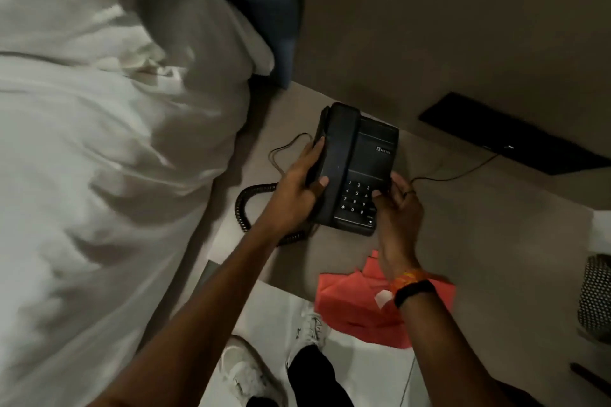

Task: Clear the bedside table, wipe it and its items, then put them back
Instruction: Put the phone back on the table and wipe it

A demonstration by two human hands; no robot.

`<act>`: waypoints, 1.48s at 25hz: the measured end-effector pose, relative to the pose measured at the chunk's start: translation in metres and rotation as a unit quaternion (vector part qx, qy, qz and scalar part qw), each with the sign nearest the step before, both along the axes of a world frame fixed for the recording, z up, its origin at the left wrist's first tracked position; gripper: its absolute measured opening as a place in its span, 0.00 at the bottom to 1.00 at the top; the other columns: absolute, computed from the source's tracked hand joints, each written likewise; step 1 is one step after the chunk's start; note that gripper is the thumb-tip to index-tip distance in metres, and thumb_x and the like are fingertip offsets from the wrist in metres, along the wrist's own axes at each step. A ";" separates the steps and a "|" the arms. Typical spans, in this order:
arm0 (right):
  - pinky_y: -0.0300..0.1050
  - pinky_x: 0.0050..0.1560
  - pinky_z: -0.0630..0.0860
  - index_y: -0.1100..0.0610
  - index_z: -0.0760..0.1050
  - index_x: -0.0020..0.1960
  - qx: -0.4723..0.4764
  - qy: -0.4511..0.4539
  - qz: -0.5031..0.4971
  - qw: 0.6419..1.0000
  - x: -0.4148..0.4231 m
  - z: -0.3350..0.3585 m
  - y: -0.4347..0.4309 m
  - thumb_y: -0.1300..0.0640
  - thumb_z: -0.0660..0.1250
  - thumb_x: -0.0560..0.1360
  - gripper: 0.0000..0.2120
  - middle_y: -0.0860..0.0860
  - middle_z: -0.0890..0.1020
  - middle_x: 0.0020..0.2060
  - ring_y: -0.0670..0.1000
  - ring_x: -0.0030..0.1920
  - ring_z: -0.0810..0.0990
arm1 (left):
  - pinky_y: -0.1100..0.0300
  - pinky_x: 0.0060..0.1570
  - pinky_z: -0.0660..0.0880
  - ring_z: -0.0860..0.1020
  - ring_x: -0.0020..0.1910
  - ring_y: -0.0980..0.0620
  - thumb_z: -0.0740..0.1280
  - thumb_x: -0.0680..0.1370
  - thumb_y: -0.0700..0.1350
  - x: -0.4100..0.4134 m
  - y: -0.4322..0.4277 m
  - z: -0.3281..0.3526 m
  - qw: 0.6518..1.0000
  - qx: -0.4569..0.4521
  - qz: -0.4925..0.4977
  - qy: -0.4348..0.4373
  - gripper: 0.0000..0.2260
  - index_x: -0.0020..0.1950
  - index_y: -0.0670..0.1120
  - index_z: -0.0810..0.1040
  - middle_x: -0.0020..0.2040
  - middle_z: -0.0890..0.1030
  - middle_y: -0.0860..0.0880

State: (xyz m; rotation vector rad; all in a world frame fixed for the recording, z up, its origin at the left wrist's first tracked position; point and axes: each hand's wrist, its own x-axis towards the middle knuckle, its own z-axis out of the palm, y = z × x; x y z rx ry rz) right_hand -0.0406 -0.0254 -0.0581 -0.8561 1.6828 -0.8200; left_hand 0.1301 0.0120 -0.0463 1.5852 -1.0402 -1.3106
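A black desk telephone [367,158] with its handset on the cradle is over the beige bedside table [463,225]. My left hand [297,188] grips the phone's left side along the handset. My right hand [396,208] holds its lower right corner by the keypad. Whether the phone rests on the table or is lifted a little, I cannot tell. A coiled black cord [244,205] loops off its left side. An orange-red cloth [363,304] lies on the table's front edge, partly under my right wrist.
A bed with white sheets and a pillow [99,158] fills the left. A flat black device [515,139] lies at the table's back right, with a thin cable running towards the phone. A patterned object [595,297] is at the right edge. My white shoes [244,370] stand on the pale floor.
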 end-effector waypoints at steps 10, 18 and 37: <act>0.52 0.68 0.77 0.50 0.66 0.66 -0.009 0.030 0.036 0.999 0.039 -0.031 -0.040 0.69 0.65 0.77 0.23 0.55 0.81 0.59 0.53 0.62 0.81 | 0.62 0.67 0.75 0.76 0.67 0.62 0.58 0.84 0.35 0.025 -0.048 -0.027 0.996 0.069 0.056 0.009 0.28 0.82 0.50 0.58 0.75 0.72 0.52; 0.58 0.68 0.77 0.54 0.64 0.68 -0.021 -0.011 0.044 0.999 0.046 -0.046 -0.039 0.68 0.66 0.77 0.24 0.57 0.81 0.64 0.52 0.65 0.81 | 0.74 0.58 0.73 0.75 0.58 0.75 0.57 0.85 0.34 0.041 -0.057 -0.027 0.997 0.066 0.038 -0.026 0.26 0.82 0.47 0.57 0.70 0.71 0.57; 0.68 0.68 0.67 0.43 0.68 0.74 -0.206 0.500 0.558 0.630 -0.176 -0.054 0.144 0.52 0.72 0.73 0.31 0.53 0.72 0.72 0.61 0.69 0.70 | 0.48 0.58 0.76 0.74 0.61 0.45 0.68 0.75 0.42 -0.112 0.138 -0.079 0.843 -0.193 -0.322 -0.386 0.18 0.66 0.48 0.78 0.65 0.79 0.46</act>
